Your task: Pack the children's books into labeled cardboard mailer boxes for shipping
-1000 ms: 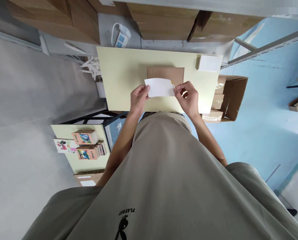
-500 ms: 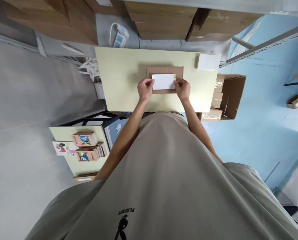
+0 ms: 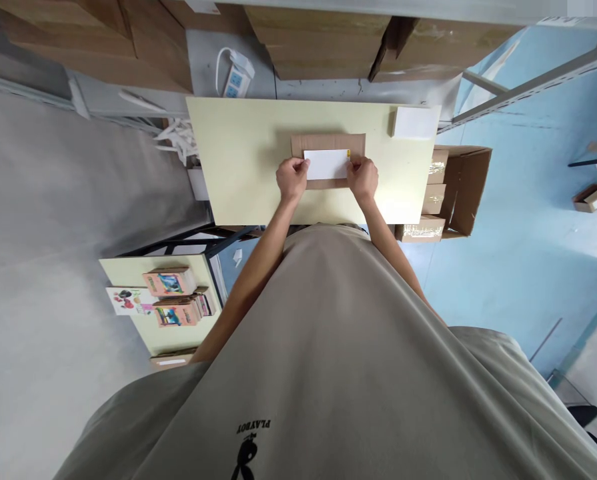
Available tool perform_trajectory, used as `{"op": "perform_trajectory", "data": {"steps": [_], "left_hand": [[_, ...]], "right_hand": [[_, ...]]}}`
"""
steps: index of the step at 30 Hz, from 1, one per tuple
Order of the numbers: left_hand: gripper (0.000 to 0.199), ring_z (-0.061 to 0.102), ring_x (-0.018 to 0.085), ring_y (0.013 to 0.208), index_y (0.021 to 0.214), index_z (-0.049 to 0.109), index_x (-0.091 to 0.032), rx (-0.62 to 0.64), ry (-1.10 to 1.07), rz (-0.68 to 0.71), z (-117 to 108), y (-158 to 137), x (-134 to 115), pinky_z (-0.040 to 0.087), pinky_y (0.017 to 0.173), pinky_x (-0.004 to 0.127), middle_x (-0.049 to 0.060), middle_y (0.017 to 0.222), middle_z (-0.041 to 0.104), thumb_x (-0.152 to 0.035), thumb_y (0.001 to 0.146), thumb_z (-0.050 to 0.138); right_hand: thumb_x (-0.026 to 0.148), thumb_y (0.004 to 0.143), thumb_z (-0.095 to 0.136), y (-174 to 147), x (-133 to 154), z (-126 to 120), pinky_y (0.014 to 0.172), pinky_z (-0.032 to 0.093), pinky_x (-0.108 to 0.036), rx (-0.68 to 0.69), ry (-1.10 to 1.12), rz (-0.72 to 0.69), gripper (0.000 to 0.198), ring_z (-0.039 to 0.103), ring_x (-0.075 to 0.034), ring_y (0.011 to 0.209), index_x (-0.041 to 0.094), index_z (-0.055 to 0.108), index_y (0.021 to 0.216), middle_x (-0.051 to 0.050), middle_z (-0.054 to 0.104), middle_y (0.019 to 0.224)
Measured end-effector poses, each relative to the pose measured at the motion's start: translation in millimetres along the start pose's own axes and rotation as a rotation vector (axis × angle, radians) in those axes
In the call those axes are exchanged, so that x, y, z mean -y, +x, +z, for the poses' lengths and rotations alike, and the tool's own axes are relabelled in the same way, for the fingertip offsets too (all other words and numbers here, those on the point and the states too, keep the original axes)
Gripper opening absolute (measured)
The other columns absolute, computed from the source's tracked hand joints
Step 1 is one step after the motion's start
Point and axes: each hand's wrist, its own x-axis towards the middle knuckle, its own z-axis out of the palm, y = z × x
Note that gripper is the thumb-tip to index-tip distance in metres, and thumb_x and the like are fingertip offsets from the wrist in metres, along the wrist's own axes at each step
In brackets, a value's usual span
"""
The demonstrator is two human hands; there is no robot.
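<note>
Between my two hands is a white rectangular label [image 3: 327, 165] with a small yellow mark at its upper right corner. My left hand [image 3: 292, 179] pinches its left edge between thumb and fingers. At the opposite edge, my right hand [image 3: 363, 179] grips the label in the same way. Directly beneath lies a flat brown cardboard box [image 3: 323, 141], larger than the label, on the pale yellow table [image 3: 238, 160]. Whether the label touches the cardboard cannot be made out.
A stack of white labels [image 3: 415, 123] sits at the table's far right corner. Behind the table are a power strip [image 3: 237, 79] and large cartons [image 3: 323, 53] on a shelf. An open carton [image 3: 465, 193] with small boxes stands right; books [image 3: 173, 283] lie on a side table.
My right hand has shifted slightly left along with the right end of the label. My left hand stays almost in place, and the camera view has moved a little.
</note>
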Motion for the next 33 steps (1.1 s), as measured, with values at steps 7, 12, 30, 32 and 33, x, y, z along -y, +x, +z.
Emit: {"op": "perform_trajectory", "data": {"steps": [7, 12, 30, 32, 33], "left_hand": [[0.023, 0.079, 0.028, 0.102, 0.097, 0.083, -0.025, 0.021, 0.030, 0.011, 0, 3, 3, 0.061, 0.099, 0.039, 0.008, 0.103, 0.087, -0.043, 0.108, 0.076], [0.026, 0.080, 0.030, 0.106, 0.098, 0.082, -0.025, 0.058, 0.041, -0.025, -2, 5, 2, 0.061, 0.102, 0.041, 0.009, 0.104, 0.086, -0.047, 0.109, 0.075], [0.023, 0.078, 0.027, 0.099, 0.092, 0.079, -0.025, 0.077, -0.005, -0.024, -4, 9, 1, 0.060, 0.098, 0.037, 0.006, 0.097, 0.084, -0.044, 0.106, 0.078], [0.022, 0.079, 0.027, 0.100, 0.092, 0.079, -0.025, 0.085, 0.012, -0.028, -3, 8, 1, 0.060, 0.099, 0.038, 0.007, 0.099, 0.084, -0.041, 0.107, 0.077], [0.021, 0.079, 0.027, 0.100, 0.092, 0.079, -0.025, 0.084, 0.017, -0.029, -3, 8, 1, 0.060, 0.100, 0.039, 0.008, 0.100, 0.084, -0.039, 0.107, 0.077]], "right_hand": [[0.033, 0.114, 0.065, 2, 7, -7, 0.118, 0.065, -0.064, 0.023, -0.033, 0.028, 0.019, 0.078, -0.039, 0.124, 0.023, 0.080, 0.115, -0.019, 0.086, 0.126], [0.028, 0.111, 0.070, 1, 10, -19, 0.118, 0.065, -0.063, 0.053, -0.004, 0.011, 0.013, 0.080, -0.037, 0.121, 0.022, 0.081, 0.112, -0.018, 0.088, 0.125], [0.040, 0.115, 0.069, 19, 31, -11, 0.120, 0.065, -0.058, 0.120, -0.042, -0.148, 0.019, 0.078, -0.035, 0.126, 0.027, 0.082, 0.111, -0.012, 0.087, 0.122], [0.038, 0.110, 0.079, 14, 30, -8, 0.118, 0.066, -0.060, 0.233, -0.070, -0.176, 0.016, 0.078, -0.038, 0.123, 0.026, 0.082, 0.101, -0.014, 0.086, 0.110], [0.036, 0.106, 0.084, 14, 30, -8, 0.118, 0.066, -0.061, 0.278, -0.084, -0.189, 0.016, 0.078, -0.039, 0.122, 0.025, 0.082, 0.096, -0.015, 0.085, 0.106]]}}
